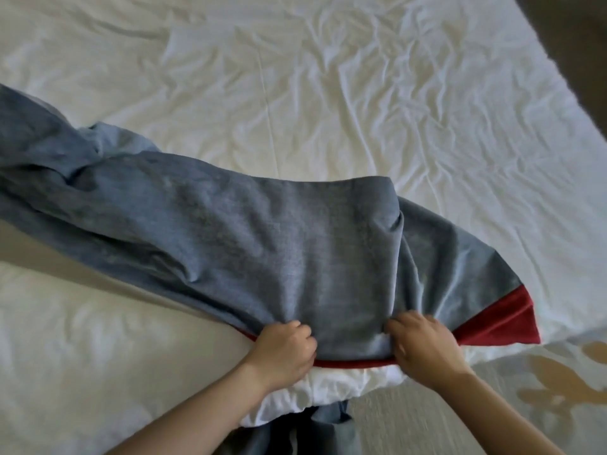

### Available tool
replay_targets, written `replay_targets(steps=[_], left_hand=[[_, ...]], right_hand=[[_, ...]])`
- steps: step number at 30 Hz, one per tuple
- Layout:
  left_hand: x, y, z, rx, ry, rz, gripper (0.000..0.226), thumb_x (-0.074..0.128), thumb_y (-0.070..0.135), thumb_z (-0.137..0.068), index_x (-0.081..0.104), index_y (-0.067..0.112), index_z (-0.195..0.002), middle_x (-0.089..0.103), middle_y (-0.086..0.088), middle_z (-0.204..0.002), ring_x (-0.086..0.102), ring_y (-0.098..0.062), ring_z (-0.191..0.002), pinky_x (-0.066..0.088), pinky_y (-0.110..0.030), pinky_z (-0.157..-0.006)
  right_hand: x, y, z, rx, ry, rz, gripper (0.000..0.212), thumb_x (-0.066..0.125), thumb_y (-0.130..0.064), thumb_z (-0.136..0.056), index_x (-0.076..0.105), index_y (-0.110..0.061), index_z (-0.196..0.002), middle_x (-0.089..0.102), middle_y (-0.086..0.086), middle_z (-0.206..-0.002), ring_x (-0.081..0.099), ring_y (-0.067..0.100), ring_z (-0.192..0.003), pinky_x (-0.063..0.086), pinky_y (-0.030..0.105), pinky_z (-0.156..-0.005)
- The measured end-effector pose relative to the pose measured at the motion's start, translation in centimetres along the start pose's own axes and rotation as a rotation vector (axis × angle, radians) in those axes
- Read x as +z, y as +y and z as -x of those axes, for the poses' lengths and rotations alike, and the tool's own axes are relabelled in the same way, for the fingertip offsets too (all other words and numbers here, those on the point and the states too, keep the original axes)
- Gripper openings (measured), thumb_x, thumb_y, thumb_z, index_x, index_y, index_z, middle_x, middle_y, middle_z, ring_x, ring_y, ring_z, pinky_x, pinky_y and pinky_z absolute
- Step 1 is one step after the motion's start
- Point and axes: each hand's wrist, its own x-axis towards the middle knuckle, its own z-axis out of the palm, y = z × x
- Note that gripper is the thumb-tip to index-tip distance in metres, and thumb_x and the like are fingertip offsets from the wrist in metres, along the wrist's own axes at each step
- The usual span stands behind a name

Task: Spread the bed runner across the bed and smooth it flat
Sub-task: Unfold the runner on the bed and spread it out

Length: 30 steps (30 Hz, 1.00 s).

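The bed runner (pixel 230 231) is a long blue-grey cloth with a red underside that shows at its near right corner (pixel 505 320). It lies bunched and creased across the white bed (pixel 361 93), running from the far left to the near corner. My left hand (pixel 285 348) is closed on the runner's near edge. My right hand (pixel 423 346) grips the same edge a little to the right, fingers curled into the fabric. Between my hands the cloth is folded over on itself.
The white sheet is wrinkled all over. The bed's corner (pixel 328 389) sits right below my hands, with more blue-grey cloth hanging under it. Patterned beige carpet (pixel 542 389) lies at the lower right, and dark floor at the top right.
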Motion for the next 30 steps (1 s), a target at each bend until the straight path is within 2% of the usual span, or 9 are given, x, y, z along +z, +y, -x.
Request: replay_targets(steps=[4,6,10,13,17,20,24,26,30], left_hand=[[-4.2,-1.9,-5.1,-0.086,0.134,0.024,0.014,0.077,0.023,-0.065,0.064,0.017,-0.060,0.059,0.001,-0.063,0.060,-0.019,-0.060,0.045,-0.026,-0.040],[-6.1,-2.5,-8.6,-0.079,0.167,0.035,0.002,0.069,0.017,-0.074,0.069,0.016,-0.074,0.062,-0.002,-0.073,0.061,-0.023,-0.070,0.049,-0.031,-0.046],[-8.6,-2.7,-16.7,-0.080,0.264,0.069,0.021,0.054,0.011,-0.085,0.068,0.008,-0.100,0.064,-0.008,-0.095,0.058,-0.027,-0.088,0.051,-0.041,-0.068],[-9.2,-1.6,-22.9,-0.037,0.254,0.055,0.027,0.056,0.016,-0.085,0.064,0.008,-0.109,0.061,-0.010,-0.109,0.055,-0.027,-0.102,0.047,-0.039,-0.087],[-9.0,-0.7,-28.6,-0.156,-0.019,-0.074,0.034,0.063,0.018,-0.080,0.058,0.012,-0.113,0.053,-0.008,-0.117,0.047,-0.027,-0.112,0.034,-0.037,-0.103],[-8.4,-1.0,-30.6,-0.235,-0.181,-0.146,0.030,0.062,0.006,-0.080,0.060,0.012,-0.110,0.057,-0.008,-0.113,0.050,-0.028,-0.110,0.035,-0.038,-0.099],[-8.5,-1.8,-31.7,-0.164,-0.114,-0.135,0.021,0.057,-0.004,-0.076,0.053,0.017,-0.076,0.050,-0.002,-0.078,0.056,-0.025,-0.086,0.033,-0.032,-0.073],[-9.1,-2.1,-32.8,-0.137,-0.075,-0.138,0.021,0.055,-0.005,-0.075,0.051,0.016,-0.075,0.056,-0.003,-0.082,0.055,-0.025,-0.084,0.034,-0.031,-0.072],[-11.8,-2.2,-36.9,-0.123,0.054,-0.197,0.024,0.053,-0.002,-0.076,0.060,0.011,-0.094,0.061,-0.006,-0.100,0.056,-0.028,-0.093,0.039,-0.034,-0.077]], right_hand=[[-5.0,3.7,-2.4,0.122,0.255,-0.059,0.010,0.065,-0.015,-0.079,0.069,-0.021,-0.086,0.064,-0.001,-0.082,0.062,0.022,-0.079,0.050,0.034,-0.063],[-7.1,6.1,-4.5,0.185,0.325,-0.068,0.014,0.058,-0.015,-0.084,0.068,-0.019,-0.092,0.064,0.001,-0.091,0.060,0.023,-0.084,0.050,0.036,-0.067],[-9.2,10.3,-9.6,0.287,0.429,-0.124,0.031,0.056,-0.011,-0.086,0.060,-0.013,-0.116,0.062,0.009,-0.110,0.056,0.030,-0.099,0.047,0.040,-0.078],[-9.3,12.1,-12.6,0.298,0.309,-0.189,0.040,0.060,-0.023,-0.086,0.053,-0.016,-0.125,0.056,0.008,-0.121,0.053,0.030,-0.110,0.045,0.041,-0.085],[-8.1,13.4,-14.6,0.207,0.142,-0.180,0.018,0.053,-0.028,-0.089,0.060,-0.021,-0.104,0.059,-0.001,-0.103,0.057,0.022,-0.098,0.048,0.036,-0.072],[-7.4,14.9,-15.1,0.178,0.165,-0.242,0.013,0.050,-0.027,-0.091,0.062,-0.021,-0.091,0.060,-0.004,-0.093,0.059,0.020,-0.088,0.047,0.033,-0.065],[-7.9,16.7,-15.9,0.124,0.227,-0.277,0.013,0.050,-0.020,-0.090,0.062,-0.019,-0.086,0.058,-0.005,-0.085,0.057,0.017,-0.078,0.041,0.030,-0.058],[-8.9,17.9,-16.3,0.122,0.279,-0.271,0.014,0.050,-0.018,-0.090,0.063,-0.018,-0.086,0.057,-0.003,-0.085,0.056,0.019,-0.076,0.042,0.031,-0.058],[-12.3,20.9,-17.6,0.191,0.459,-0.264,0.010,0.054,-0.016,-0.088,0.064,-0.016,-0.087,0.059,0.003,-0.088,0.059,0.027,-0.080,0.036,0.030,-0.059]])
